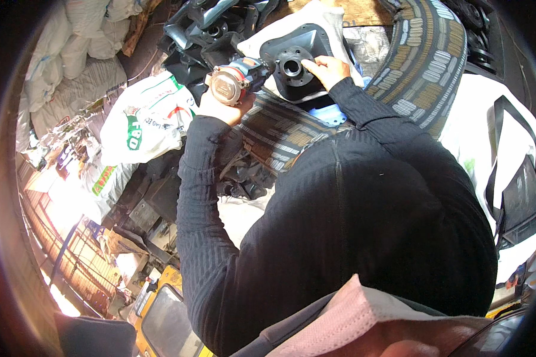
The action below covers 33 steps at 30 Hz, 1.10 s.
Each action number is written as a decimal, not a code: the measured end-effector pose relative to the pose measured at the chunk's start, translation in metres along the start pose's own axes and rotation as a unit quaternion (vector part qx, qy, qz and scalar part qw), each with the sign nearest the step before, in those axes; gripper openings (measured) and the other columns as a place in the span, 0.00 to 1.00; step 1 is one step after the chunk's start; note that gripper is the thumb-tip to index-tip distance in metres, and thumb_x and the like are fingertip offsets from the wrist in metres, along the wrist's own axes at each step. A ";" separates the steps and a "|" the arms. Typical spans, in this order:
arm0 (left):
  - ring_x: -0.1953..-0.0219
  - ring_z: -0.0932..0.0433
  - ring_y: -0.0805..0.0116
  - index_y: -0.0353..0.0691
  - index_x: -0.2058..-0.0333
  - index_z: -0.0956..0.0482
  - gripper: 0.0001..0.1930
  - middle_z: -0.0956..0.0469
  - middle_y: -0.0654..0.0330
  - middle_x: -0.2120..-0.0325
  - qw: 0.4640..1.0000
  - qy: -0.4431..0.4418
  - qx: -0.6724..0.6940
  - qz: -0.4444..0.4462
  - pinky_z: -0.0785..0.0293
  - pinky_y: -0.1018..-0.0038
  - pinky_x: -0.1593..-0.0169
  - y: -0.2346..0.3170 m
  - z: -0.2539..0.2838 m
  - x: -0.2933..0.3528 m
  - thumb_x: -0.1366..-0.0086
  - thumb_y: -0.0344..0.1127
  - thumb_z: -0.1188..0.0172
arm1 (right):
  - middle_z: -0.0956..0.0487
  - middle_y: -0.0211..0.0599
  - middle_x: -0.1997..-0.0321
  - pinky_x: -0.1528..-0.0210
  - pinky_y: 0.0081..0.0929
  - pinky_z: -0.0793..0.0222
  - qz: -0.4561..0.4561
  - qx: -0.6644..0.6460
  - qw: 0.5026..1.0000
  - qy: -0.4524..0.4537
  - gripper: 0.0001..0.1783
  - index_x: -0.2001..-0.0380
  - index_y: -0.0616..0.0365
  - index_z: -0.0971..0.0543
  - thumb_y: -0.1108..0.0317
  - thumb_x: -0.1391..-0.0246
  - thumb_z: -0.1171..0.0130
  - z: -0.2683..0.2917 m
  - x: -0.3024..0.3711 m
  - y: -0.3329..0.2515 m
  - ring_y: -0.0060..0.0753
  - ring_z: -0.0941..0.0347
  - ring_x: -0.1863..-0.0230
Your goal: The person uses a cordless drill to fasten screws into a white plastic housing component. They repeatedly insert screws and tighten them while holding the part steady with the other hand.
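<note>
My left hand (223, 110) is wrapped round a handheld power tool (227, 84) with a round copper-coloured end and a dark body. The tool's dark front reaches toward a black moulded part (313, 39) that has a square flange and a round, hollow hub. At the hub's right rim, the thumb and fingertips of my right hand (329, 70) pinch the part. Whether something small is between those fingertips is hard to see. A white cloth or bag (326, 13) lies under the part.
Several black moulded parts (213, 31) pile up behind the tool. Beside my left forearm is a white plastic bag (152, 119). A patterned padded fabric (423, 65) curves round the right side, with a large white sack (473, 119) beyond it. White sacks (77, 50) are stacked far left.
</note>
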<state>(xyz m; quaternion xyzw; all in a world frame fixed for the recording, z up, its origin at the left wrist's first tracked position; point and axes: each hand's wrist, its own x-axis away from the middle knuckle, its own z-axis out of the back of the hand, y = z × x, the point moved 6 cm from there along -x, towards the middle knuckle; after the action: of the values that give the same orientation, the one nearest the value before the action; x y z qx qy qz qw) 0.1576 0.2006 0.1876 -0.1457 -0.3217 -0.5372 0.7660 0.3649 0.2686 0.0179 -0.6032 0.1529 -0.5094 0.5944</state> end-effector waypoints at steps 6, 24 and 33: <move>0.46 0.29 0.58 0.35 0.44 0.35 0.40 0.30 0.50 0.47 0.995 -0.042 0.050 0.082 0.35 0.70 0.41 0.003 -0.011 -0.001 0.52 0.48 0.31 | 0.26 0.37 0.82 0.74 0.28 0.36 0.030 0.021 0.999 0.011 0.23 0.78 0.60 0.21 0.48 0.52 0.37 0.001 0.001 0.006 0.28 0.32 0.81; 0.74 0.21 0.66 0.37 0.60 0.22 0.18 0.21 0.59 0.73 0.945 0.229 0.162 -0.169 0.25 0.70 0.70 0.064 -0.018 0.116 0.50 0.34 0.31 | 0.30 0.55 0.44 0.37 0.49 0.41 -0.248 -0.694 0.657 -0.159 0.26 0.45 0.75 0.36 0.62 0.35 0.63 0.017 0.034 -0.019 0.54 0.34 0.42; 0.59 0.22 0.55 0.42 0.59 0.22 0.17 0.21 0.55 0.63 0.948 0.193 0.151 -0.201 0.28 0.61 0.55 0.088 -0.030 0.132 0.47 0.41 0.34 | 0.26 0.55 0.51 0.38 0.53 0.39 -0.275 -0.727 0.612 -0.148 0.24 0.49 0.72 0.31 0.61 0.34 0.67 -0.002 0.038 -0.035 0.54 0.30 0.46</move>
<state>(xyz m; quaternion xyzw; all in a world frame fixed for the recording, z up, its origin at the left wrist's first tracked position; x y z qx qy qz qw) 0.2770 0.1211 0.2614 0.1461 -0.2674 -0.6429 0.7028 0.3656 0.2460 0.0642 -0.9184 0.2099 -0.2748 -0.1924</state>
